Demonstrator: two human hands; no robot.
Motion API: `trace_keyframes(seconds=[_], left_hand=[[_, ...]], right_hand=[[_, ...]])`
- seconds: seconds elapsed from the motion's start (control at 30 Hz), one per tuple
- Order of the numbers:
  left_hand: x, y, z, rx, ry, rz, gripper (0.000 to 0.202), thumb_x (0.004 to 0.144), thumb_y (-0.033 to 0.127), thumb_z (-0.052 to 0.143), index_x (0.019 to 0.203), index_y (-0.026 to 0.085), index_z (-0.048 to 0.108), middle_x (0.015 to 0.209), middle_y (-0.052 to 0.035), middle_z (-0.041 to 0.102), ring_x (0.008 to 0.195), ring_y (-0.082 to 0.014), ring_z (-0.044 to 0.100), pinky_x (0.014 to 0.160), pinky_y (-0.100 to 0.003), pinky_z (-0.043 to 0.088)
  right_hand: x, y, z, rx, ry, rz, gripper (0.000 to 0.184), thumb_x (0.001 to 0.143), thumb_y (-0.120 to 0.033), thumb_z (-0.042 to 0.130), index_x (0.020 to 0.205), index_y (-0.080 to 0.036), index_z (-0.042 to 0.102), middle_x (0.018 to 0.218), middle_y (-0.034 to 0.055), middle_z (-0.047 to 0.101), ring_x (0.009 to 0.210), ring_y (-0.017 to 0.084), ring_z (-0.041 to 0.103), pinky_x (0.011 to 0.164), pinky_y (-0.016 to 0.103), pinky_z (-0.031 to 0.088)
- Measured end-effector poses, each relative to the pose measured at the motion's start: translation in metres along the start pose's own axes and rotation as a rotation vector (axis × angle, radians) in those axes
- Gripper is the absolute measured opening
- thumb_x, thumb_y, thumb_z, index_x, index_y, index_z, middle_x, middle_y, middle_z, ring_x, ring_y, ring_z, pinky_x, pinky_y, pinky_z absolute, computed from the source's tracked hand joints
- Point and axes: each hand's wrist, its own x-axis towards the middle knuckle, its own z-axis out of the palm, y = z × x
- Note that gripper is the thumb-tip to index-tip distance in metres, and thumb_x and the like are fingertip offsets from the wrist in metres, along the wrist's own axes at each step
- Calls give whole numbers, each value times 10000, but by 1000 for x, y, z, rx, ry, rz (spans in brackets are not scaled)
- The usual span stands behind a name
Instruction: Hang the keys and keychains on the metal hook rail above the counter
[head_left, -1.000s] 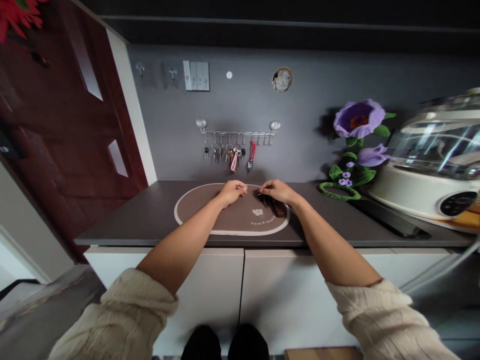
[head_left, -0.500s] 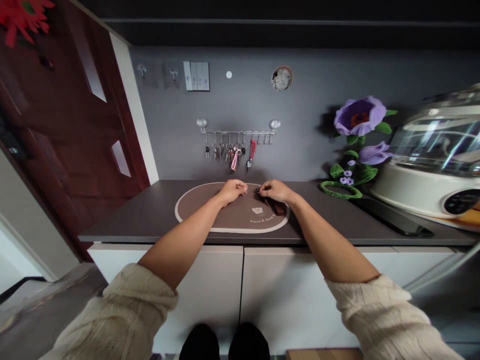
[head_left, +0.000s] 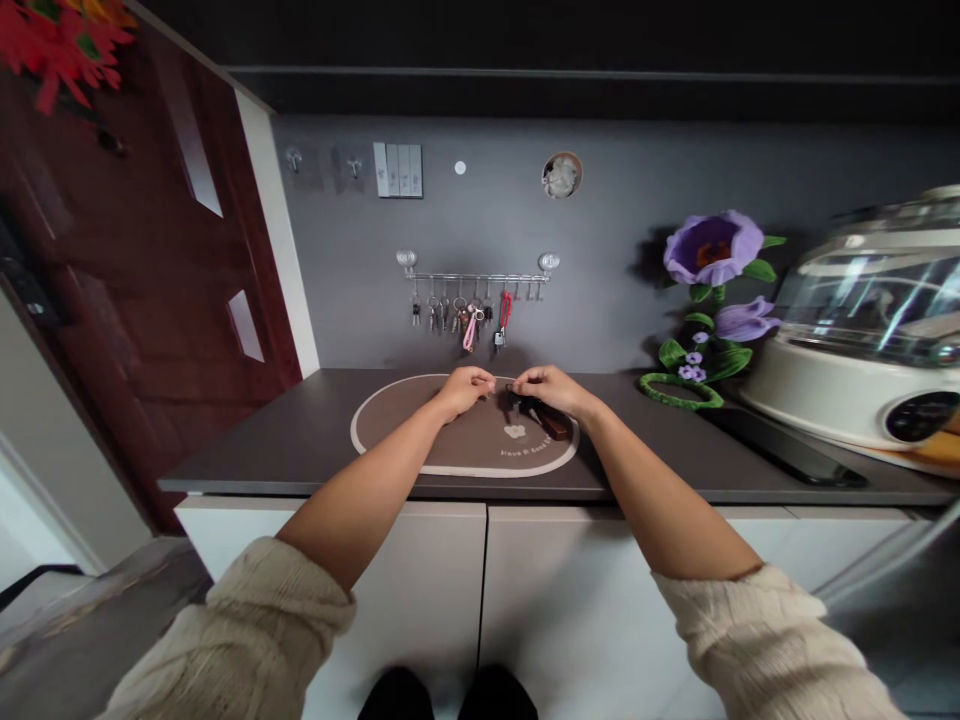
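Observation:
My left hand (head_left: 466,390) is over the middle of the oval brown mat (head_left: 397,430), thumb and fingertips pinched. A tiny glint shows at its fingertips, too small to name. To its right, my right hand (head_left: 553,388) pinches the top of a bunch of keys (head_left: 516,406). The keys hang down in front of the fingers. A dark brown fob (head_left: 555,424) belongs with the bunch and lies over the mat's right part, below the hand. The two hands are a short gap apart.
Behind the hands, a clear hook rail (head_left: 480,277) on the grey wall carries several key rings and a red strap (head_left: 505,310). On the right stand a purple knitted flower (head_left: 712,248), a black phone (head_left: 795,450) and a white appliance (head_left: 832,385). A dark red door (head_left: 150,250) is at left.
The view has tilted up slightly, so everything sits lower. My right hand has lifted the keys a little, and they now show hanging below its fingers. My left hand stays pinched.

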Motion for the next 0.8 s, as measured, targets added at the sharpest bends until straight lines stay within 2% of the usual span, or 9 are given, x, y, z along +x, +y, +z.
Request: trace_keyframes(seconds=[0.23,0.5,0.63,0.8], left_hand=[[0,-1,0,-11,-54,60,216,653,305,579,778,131,598,713,-41,607,609,-96,514,555,-223,367],[-3,4,2,-59,-103,139,353,620,437,582,802,135,603,716,-35,602,644,-108,514,580,-230,378],[0,4,3,-74,-64,198,357,610,445,587,769,126,593,696,-30,586,637,-108,508,581,-233,385],[0,7,4,-68,-28,227,337,631,439,567,770,132,571,710,-22,570,644,-107,501,577,-227,388]], right_hand=[[-1,-3,2,247,0,8,251,600,-344,632,731,-135,583,594,-14,574,507,58,469,528,201,364],[1,-2,4,490,-4,-28,230,599,-297,657,762,-149,589,710,17,618,613,82,537,630,226,413],[1,-4,5,591,-12,-26,211,599,-272,664,754,-152,586,721,18,619,654,90,561,667,232,424],[2,-2,5,605,7,4,195,599,-255,668,749,-160,587,731,11,616,663,81,562,672,222,430]])
